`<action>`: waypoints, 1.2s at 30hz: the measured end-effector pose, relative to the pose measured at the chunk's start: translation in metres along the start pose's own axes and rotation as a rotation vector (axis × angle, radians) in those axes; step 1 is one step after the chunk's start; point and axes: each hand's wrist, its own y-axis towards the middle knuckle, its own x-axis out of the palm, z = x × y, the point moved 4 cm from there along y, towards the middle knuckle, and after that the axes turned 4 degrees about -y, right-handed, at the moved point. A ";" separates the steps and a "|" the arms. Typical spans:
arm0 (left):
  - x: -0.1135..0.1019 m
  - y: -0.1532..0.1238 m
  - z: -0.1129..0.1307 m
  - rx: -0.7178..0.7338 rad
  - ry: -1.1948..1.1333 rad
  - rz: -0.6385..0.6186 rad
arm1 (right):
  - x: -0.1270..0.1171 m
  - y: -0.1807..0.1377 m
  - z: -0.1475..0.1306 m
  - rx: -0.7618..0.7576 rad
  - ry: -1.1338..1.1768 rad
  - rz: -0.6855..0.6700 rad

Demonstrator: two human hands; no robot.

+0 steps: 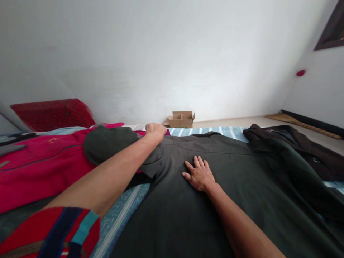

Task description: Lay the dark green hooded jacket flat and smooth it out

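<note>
A dark grey-green jacket (188, 208) lies spread out in front of me, its collar at the far side and a seam running across below it. My left hand (156, 132) is closed at the jacket's left shoulder, gripping the cloth there; its fingertips are out of sight. The left sleeve (111, 141) bends out beyond my forearm, over a pink garment. Flat on the upper part of the jacket rests my right hand (199, 175), fingers spread and holding nothing. The right sleeve (292, 165) stretches off to the right.
A blue and white striped sheet (126, 208) lies beneath the clothes. To the left is a pink garment (48, 150), with a red patterned item (53, 114) behind it. A dark brown garment (295, 147) lies right. An open cardboard box (181, 120) stands by the white wall.
</note>
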 end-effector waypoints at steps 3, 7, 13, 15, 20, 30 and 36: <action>0.016 -0.006 0.038 0.130 0.030 -0.001 | -0.001 0.000 0.000 -0.004 0.015 0.005; 0.062 -0.010 0.081 0.258 -0.025 -0.115 | -0.003 0.000 -0.001 -0.021 0.019 0.005; 0.115 0.017 0.071 0.150 -0.074 -0.099 | -0.006 0.001 -0.001 -0.045 0.024 0.024; 0.122 0.024 0.068 0.144 -0.088 -0.059 | -0.006 0.002 -0.001 -0.045 0.027 0.027; 0.131 0.031 0.078 0.142 -0.129 0.049 | -0.006 0.002 0.001 -0.025 0.025 0.018; 0.152 0.062 0.077 0.157 -0.252 0.051 | -0.007 0.002 0.002 -0.025 0.021 0.068; 0.150 0.060 0.085 0.221 -0.250 0.042 | -0.007 0.002 0.002 -0.024 0.019 0.074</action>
